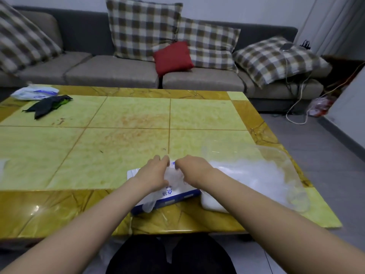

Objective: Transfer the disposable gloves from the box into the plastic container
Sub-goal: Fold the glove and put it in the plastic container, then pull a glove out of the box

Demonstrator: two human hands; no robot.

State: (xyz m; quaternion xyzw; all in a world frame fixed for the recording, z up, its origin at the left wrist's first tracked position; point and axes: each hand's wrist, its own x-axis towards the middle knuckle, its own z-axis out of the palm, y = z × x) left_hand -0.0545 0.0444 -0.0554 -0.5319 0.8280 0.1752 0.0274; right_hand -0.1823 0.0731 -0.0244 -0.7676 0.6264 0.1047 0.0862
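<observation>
A flat white and blue glove box point(173, 196) lies near the table's front edge. Thin clear disposable gloves point(174, 177) bulge out of its top between my hands. My left hand point(155, 175) and my right hand point(192, 171) both sit over the box, fingers curled on the clear gloves. One loose glove point(148, 205) hangs over the box's front side. To the right stands a clear plastic container point(276, 155) with a heap of gloves point(250, 180) inside it.
The yellow-green tiled table point(118, 135) has a dark cloth point(48, 105) and a white plastic bag point(34, 92) at its far left. A grey sofa point(118, 70) with checked cushions and a red cushion point(172, 57) stands behind. Cables point(296, 107) lie on the floor at the right.
</observation>
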